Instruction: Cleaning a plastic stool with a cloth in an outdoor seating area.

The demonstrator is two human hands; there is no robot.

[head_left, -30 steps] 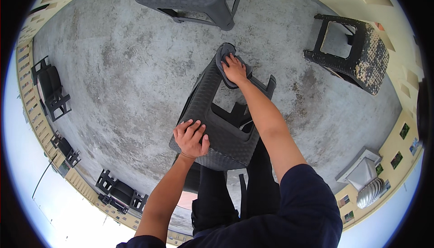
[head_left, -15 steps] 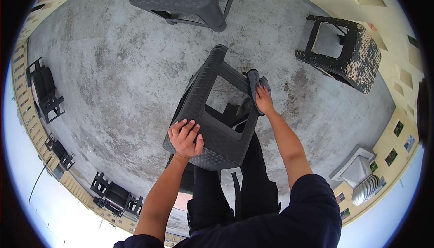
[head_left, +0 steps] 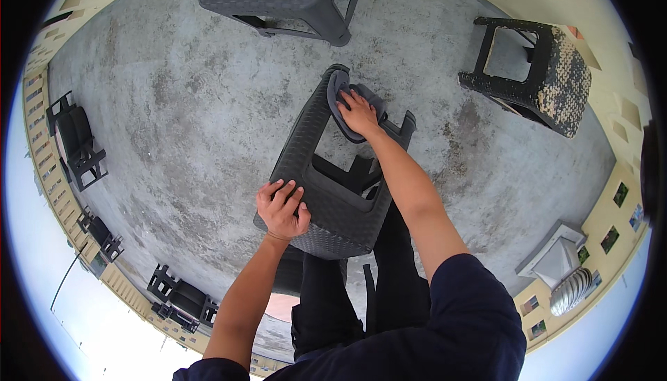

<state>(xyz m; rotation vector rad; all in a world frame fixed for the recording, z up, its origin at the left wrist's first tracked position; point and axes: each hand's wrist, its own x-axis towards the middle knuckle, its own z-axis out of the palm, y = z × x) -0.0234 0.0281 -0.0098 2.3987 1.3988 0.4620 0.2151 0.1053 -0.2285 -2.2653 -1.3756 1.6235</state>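
Head view: I watch from the person's head through a wide fisheye.
Facing: down at the floor, forearms entering from below.
Nearness: the nearest stool sits close, mid-frame.
Rim: yellow walls bend around.

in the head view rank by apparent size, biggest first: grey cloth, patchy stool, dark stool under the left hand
1. dark stool under the left hand
2. patchy stool
3. grey cloth
True sizes unsure; distances differ

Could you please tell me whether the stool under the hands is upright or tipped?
Tipped: the stool has its legs pointing away from the person and its seat facing them.
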